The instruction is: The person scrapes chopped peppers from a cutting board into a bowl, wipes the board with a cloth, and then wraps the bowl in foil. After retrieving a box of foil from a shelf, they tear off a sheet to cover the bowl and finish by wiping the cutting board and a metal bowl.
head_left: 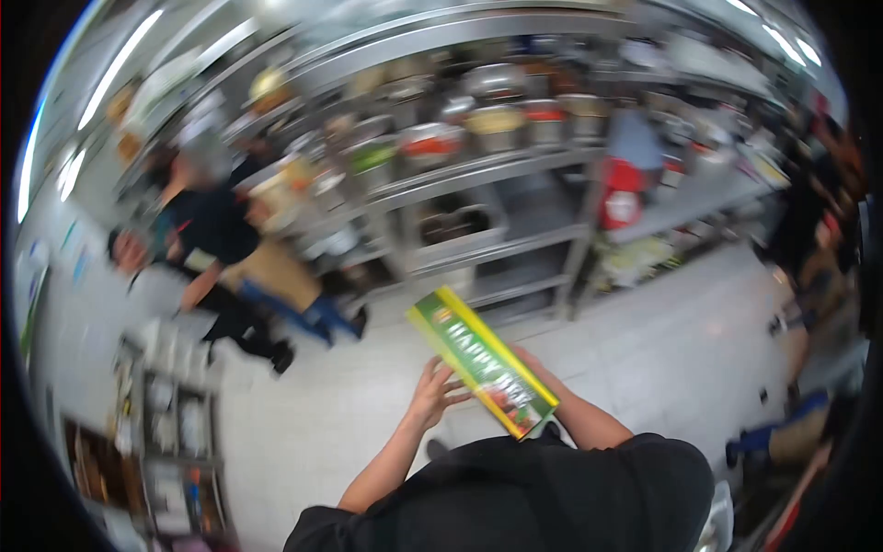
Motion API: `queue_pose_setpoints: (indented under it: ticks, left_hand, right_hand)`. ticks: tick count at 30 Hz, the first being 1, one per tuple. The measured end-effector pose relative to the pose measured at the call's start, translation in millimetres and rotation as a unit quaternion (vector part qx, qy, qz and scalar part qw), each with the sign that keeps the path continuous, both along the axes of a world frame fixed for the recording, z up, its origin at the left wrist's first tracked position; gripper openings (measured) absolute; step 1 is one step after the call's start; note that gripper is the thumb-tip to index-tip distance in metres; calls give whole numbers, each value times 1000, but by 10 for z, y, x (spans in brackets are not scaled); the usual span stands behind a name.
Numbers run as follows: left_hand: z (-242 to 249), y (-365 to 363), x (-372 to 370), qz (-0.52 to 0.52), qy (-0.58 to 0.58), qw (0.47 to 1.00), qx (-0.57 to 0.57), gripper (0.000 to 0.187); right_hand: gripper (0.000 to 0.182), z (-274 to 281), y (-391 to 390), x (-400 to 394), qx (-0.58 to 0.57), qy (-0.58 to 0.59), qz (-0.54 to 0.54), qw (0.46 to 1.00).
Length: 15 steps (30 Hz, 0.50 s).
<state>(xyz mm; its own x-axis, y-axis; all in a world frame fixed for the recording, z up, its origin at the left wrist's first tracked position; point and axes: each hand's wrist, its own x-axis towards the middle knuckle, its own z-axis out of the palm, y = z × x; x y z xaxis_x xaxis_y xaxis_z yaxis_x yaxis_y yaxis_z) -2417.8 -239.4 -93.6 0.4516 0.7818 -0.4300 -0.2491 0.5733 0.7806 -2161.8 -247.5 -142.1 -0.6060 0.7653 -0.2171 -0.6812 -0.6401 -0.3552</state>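
A long green and yellow box (483, 362) printed with "HAPPY" and further blurred lettering is held slantwise in front of my body, above the floor. My right hand (532, 361) grips it from behind at its right side, with the fingers mostly hidden by the box. On the other side, my left hand (432, 396) has its fingers apart, the fingertips right at the box's left edge.
Ahead stands a metal shelf unit (487, 170) with several food containers on top and a grey bin (460, 225) below. Two people (216, 221) stand at the left, near a small shelf rack (179, 419). More people (823, 221) are at the right. Tiled floor (303, 405) lies between.
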Motion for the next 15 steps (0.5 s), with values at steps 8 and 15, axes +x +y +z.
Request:
queue_pose_setpoints:
  ticks: [8,15]
  left_hand:
    - [44,-237,3182,-211,-114,959,-151,65]
    - [131,-11,5095,-282,-90,945,-139,60]
  right_hand:
    - [65,364,-1165,2783,98,-249,-243,932]
    - [63,453,-1517,4340,-20,-199,-373,906]
